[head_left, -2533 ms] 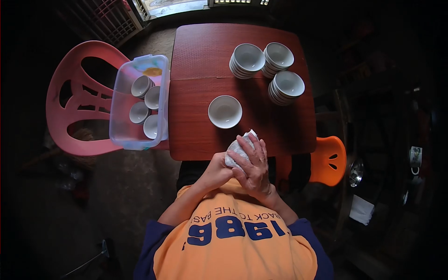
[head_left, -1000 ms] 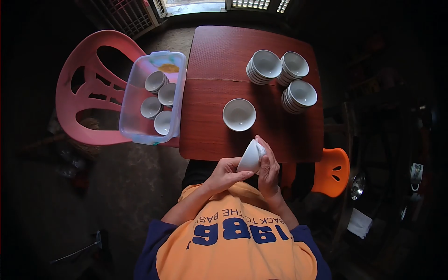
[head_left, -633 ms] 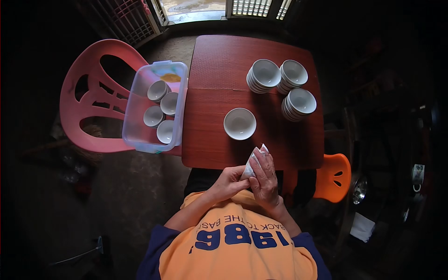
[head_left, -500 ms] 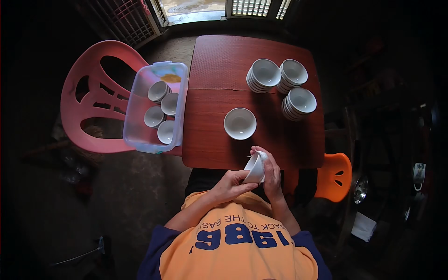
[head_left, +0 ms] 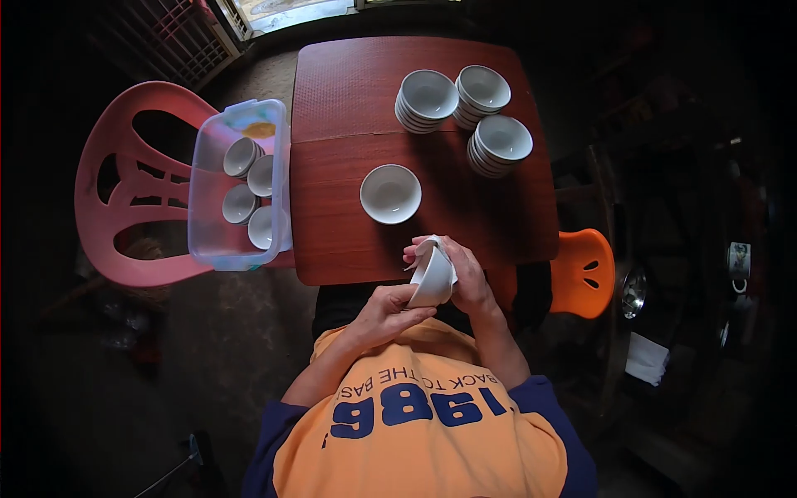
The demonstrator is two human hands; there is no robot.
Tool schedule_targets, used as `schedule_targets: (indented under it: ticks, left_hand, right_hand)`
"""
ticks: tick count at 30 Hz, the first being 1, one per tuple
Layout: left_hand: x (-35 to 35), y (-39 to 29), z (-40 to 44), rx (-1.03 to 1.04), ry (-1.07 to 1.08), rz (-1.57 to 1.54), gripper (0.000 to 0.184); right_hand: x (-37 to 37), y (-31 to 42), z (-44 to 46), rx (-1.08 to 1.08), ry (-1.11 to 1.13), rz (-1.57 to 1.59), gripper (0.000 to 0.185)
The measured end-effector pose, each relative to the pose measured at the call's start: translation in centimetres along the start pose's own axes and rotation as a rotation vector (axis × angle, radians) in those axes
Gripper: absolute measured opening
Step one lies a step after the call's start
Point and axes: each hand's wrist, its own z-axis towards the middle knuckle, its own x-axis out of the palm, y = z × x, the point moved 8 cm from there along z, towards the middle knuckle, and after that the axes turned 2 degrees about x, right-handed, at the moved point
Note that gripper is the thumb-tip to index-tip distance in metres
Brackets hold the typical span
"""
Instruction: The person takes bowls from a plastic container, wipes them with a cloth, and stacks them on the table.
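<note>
A white bowl [head_left: 431, 284] is held tilted on its side just off the near edge of the table. My left hand [head_left: 386, 316] grips its lower side, thumb toward the inside and fingers beneath. Wrapped over the bowl's rim and outer wall is my right hand [head_left: 470, 277], pressing a thin white cloth [head_left: 431, 242] against it; part of the cloth is hidden by the fingers. Beyond the hands, a single white bowl [head_left: 391, 196] stands upright on the red-brown table [head_left: 349, 241].
Three stacks of white bowls [head_left: 427, 98] stand at the table's far right. On a pink chair [head_left: 93, 207] to the left, a clear plastic box [head_left: 203, 195] holds several smaller white bowls. An orange stool [head_left: 585, 274] is at the right.
The whole view has shifted, so the table and bowls sit further left and higher. Both hands keep hold of the bowl and cloth, with the right fingers moved slightly along the rim.
</note>
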Motion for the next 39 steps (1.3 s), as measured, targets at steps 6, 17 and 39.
schedule_targets:
  ticks: [6, 17, 39]
  left_hand:
    - [-1.5, 0.0, 0.4, 0.046, -0.083, -0.136, 0.02]
    - [-0.2, -0.7, 0.1, 0.003, 0.051, -0.015, 0.02]
    - [-2.1, -1.8, 0.9, -0.019, -0.086, -0.373, 0.032]
  right_hand:
    - [5.8, 5.8, -2.9, -0.597, -0.197, -1.252, 0.034]
    - [0.1, -0.7, 0.1, 0.07, -0.086, 0.136, 0.046]
    - [0.3, -0.4, 0.5, 0.069, -0.191, 0.142, 0.045]
